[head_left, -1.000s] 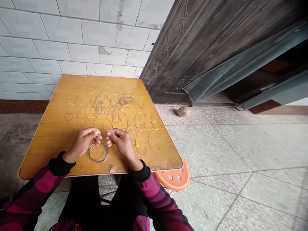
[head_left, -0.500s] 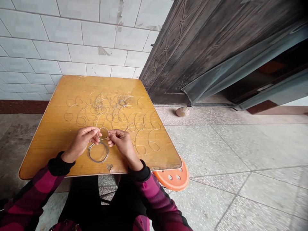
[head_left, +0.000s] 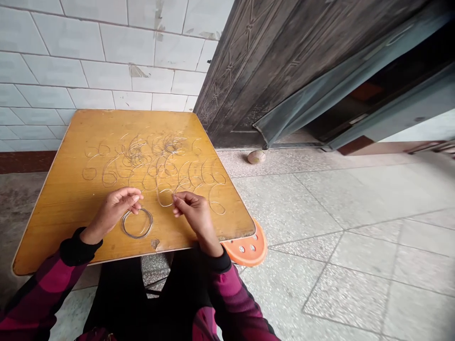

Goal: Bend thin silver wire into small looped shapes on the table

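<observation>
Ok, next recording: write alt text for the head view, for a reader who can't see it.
Two bare hands work over a yellow wooden table scattered with thin wire loops. The left hand sits just above a wire coil, and the right hand is beside a loose loop. A tiled wall and dark metal door stand behind.

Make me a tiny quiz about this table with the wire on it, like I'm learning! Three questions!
1. True or false: the wire coil lies on the yellow wooden table.
2. What colour is the round stool by the table's corner? A) blue B) orange C) green
3. Which is nearer the coil, the left hand or the right hand?

Key: 1. True 2. B 3. The left hand
</observation>
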Available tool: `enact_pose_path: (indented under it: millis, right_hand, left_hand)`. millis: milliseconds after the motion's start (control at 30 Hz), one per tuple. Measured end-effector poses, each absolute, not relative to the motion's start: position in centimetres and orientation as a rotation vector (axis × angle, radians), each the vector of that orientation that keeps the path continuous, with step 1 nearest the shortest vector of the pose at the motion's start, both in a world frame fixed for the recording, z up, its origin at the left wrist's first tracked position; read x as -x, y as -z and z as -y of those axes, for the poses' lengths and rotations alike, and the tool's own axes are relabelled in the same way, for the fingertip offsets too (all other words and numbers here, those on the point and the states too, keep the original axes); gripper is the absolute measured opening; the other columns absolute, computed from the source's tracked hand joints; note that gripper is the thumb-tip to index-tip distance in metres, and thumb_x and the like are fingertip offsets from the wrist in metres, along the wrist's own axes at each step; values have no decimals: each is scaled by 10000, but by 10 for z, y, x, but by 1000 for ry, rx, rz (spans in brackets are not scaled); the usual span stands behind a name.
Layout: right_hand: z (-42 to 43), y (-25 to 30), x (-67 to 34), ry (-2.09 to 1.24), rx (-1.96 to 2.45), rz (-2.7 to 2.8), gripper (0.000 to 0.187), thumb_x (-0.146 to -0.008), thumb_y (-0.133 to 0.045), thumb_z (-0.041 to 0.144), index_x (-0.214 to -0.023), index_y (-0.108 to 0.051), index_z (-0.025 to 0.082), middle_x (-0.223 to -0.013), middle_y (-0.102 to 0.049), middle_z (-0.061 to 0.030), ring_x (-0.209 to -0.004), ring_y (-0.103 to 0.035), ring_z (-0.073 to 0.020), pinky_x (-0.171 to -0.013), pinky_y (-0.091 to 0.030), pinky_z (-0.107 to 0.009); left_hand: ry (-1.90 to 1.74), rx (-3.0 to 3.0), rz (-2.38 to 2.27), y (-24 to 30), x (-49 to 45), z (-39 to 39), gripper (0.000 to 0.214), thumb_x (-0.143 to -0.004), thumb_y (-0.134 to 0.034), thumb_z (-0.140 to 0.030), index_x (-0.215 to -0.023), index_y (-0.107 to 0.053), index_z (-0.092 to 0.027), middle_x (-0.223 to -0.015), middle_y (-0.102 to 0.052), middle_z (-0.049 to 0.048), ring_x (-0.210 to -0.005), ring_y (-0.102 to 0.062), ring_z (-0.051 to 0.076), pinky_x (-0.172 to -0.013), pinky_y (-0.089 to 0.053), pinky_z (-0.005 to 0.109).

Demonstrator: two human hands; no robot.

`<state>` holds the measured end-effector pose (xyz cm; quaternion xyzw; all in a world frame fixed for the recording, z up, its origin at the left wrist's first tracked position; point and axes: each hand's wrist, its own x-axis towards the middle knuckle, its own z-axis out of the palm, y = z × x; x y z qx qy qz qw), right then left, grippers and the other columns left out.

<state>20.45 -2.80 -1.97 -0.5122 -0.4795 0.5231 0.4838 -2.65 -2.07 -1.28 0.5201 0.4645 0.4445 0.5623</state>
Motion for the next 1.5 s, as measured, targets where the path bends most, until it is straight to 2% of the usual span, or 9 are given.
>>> enact_pose_path:
  millis: [367, 633, 800, 967, 1100, 1167, 1233, 1367, 1500]
  right_hand:
    - [45, 41, -247, -1064, 1602, 1240, 261, -742, -636, 416, -777, -671, 161, -513, -625, -1, -433, -581, -145, -473, -494, -267]
    - [45, 48, -249, -913, 1707, 1360, 282, -804, -586, 379, -925, -696, 150, -551, -657, -18, -492, -645, -185, -523, -526, -294]
    - [52, 43, -251, -580, 1738, 1590, 271, -858, -563, 336, -996, -695, 144, -662, -698, -54, -584, -660, -192, -644, -518, -310]
    - [70, 39, -216, -429, 1358, 1979, 201, -914, -537, 289, -973, -687, 169, -842, -698, -85, -761, -650, -186, -701, -508, -292]
    - [82, 41, -175, -283, 916, 2421, 194, -916, -557, 254, -1061, -653, 170, -1009, -671, -98, -925, -594, -211, -785, -503, -329]
    - [81, 40, -162, -114, 869, 2551, 195, -927, -524, 189, -1078, -637, 140, -983, -659, -100, -884, -574, -214, -741, -497, -342]
    - [76, 39, -155, -3, 848, 2646, 158, -922, -512, 141, -1007, -644, 120, -909, -644, -93, -831, -558, -211, -682, -481, -341]
    - [67, 37, -154, 48, 743, 2771, 145, -909, -531, 132, -806, -633, 142, -817, -609, -72, -800, -535, -198, -639, -451, -326]
    - [61, 35, -158, 75, 711, 2781, 220, -946, -463, 149, -801, -628, 163, -802, -603, -55, -780, -520, -172, -645, -434, -306]
  left_hand:
    - [-1012, -1314, -1130, 12, 27, 20, 254, -786, -669, -377, -894, -681, -147, -733, -687, 39, -615, -635, 143, -575, -537, 261]
    - [-962, -1371, -1181, 12, 30, 18, 272, -777, -670, -393, -899, -682, -150, -672, -683, 29, -576, -636, 145, -576, -528, 266]
    - [-972, -1365, -1164, 13, 31, 16, 275, -780, -665, -395, -899, -682, -148, -676, -681, 29, -586, -636, 143, -572, -522, 258]
    - [-1002, -1348, -1175, 13, 34, 14, 284, -781, -667, -399, -901, -676, -142, -684, -681, 31, -589, -633, 140, -580, -531, 263]
    - [-1067, -1330, -1199, 9, 36, 13, 275, -759, -681, -392, -876, -673, -143, -719, -688, 35, -601, -633, 140, -572, -537, 263]
    - [-1085, -1333, -1214, 8, 36, 12, 270, -758, -681, -389, -869, -672, -144, -750, -693, 40, -609, -633, 136, -567, -534, 255]
    - [-1078, -1357, -1222, 6, 36, 12, 267, -763, -675, -391, -869, -674, -145, -751, -693, 40, -606, -631, 133, -563, -530, 249]
    - [-1027, -1421, -1243, 5, 37, 12, 263, -776, -655, -394, -874, -679, -151, -675, -679, 21, -572, -623, 134, -563, -521, 251]
    - [-1035, -1438, -1271, 4, 39, 11, 256, -765, -658, -386, -866, -679, -152, -654, -674, 17, -557, -619, 137, -552, -503, 245]
